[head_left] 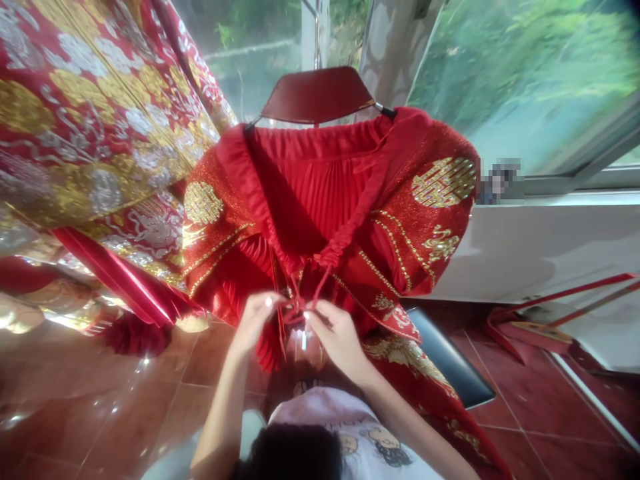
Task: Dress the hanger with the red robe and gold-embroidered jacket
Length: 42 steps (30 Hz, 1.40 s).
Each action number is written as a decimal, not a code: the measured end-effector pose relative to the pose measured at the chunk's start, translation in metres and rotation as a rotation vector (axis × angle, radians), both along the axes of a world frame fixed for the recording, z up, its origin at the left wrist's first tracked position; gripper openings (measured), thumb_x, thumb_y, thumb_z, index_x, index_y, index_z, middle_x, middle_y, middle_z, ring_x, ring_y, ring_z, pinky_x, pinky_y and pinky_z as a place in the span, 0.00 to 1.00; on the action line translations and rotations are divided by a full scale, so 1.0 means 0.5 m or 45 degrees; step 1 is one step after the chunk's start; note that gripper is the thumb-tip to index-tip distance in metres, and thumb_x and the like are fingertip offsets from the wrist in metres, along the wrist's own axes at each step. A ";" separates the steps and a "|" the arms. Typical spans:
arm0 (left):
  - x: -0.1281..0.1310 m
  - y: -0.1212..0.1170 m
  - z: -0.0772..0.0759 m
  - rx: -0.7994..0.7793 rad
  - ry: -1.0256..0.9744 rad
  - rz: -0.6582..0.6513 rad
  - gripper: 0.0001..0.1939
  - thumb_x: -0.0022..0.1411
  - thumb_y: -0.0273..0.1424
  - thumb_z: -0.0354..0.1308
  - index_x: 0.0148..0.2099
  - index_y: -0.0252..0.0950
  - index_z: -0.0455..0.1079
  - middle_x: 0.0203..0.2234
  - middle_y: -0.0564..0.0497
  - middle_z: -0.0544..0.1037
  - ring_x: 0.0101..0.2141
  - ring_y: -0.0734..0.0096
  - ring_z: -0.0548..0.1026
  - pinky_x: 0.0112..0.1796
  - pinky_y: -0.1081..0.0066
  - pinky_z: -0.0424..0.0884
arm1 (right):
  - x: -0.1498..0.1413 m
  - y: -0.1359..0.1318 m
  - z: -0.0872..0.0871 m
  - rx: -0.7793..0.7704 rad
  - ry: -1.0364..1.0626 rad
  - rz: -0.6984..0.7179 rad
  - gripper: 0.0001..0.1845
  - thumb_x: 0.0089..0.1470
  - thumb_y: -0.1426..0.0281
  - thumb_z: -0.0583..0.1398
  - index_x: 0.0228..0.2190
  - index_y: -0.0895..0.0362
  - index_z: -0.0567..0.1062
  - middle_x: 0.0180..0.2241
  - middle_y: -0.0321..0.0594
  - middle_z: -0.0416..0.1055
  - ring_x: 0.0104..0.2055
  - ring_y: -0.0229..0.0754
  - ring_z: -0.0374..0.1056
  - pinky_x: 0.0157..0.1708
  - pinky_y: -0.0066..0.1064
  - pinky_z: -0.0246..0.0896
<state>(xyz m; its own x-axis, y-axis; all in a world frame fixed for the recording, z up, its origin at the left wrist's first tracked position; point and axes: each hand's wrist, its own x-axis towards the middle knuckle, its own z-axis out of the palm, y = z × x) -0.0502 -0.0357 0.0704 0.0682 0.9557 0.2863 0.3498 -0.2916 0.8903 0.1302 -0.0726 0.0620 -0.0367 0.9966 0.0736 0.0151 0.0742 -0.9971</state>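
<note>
In front of me a red pleated skirt (325, 187) with gold embroidery hangs by its waistband from a clip hanger (320, 97). A thin red drawstring (296, 308) comes out of the gathered waistband and forms loops below it. My left hand (257, 317) pinches the drawstring between thumb and fingertips on the left side. On the right side my right hand (334, 327) pinches the same cord, its fingers curled in. Both hands are close together just under the front of the waistband. A red tassel (269, 350) hangs beside my left hand.
Another red garment (100, 133) with gold and silver embroidery hangs at the left. Windows (505, 100) stand behind over a white wall (540, 253). A black flat board (450, 363) and a red folding frame (530, 330) are on the red tiled floor (525, 413).
</note>
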 end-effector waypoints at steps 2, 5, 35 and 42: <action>-0.037 0.001 0.018 0.019 -0.093 0.080 0.19 0.53 0.47 0.64 0.24 0.35 0.72 0.17 0.52 0.72 0.18 0.75 0.65 0.20 0.74 0.63 | 0.046 0.008 0.016 0.076 -0.197 -0.029 0.15 0.56 0.65 0.58 0.42 0.59 0.77 0.23 0.37 0.74 0.24 0.38 0.70 0.24 0.28 0.66; -0.114 -0.001 0.064 0.200 -0.233 0.486 0.13 0.49 0.34 0.68 0.21 0.36 0.68 0.14 0.58 0.67 0.17 0.79 0.61 0.20 0.75 0.58 | 0.137 0.018 0.059 0.405 -0.613 -0.140 0.19 0.58 0.66 0.58 0.50 0.57 0.76 0.25 0.37 0.77 0.23 0.39 0.71 0.27 0.30 0.68; 0.128 0.059 0.077 0.268 0.131 0.009 0.04 0.66 0.29 0.49 0.40 0.37 0.66 0.32 0.51 0.75 0.31 0.71 0.74 0.35 0.72 0.68 | 0.144 0.122 0.146 0.681 -0.786 -0.101 0.15 0.48 0.79 0.56 0.32 0.57 0.81 0.35 0.41 0.79 0.34 0.40 0.75 0.40 0.31 0.69; 0.134 0.054 0.086 0.131 -0.115 -0.147 0.07 0.67 0.32 0.47 0.37 0.38 0.63 0.28 0.53 0.73 0.32 0.71 0.73 0.39 0.71 0.68 | 0.106 0.145 0.136 0.648 -0.617 -0.158 0.06 0.51 0.67 0.62 0.27 0.57 0.78 0.29 0.39 0.78 0.30 0.40 0.72 0.34 0.29 0.64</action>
<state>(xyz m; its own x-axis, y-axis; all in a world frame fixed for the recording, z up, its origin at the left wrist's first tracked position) 0.0170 -0.0086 0.1136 0.1453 0.9084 0.3920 0.2285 -0.4163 0.8800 0.1832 -0.0003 0.1302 -0.0718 0.8417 0.5351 0.4866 0.4979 -0.7179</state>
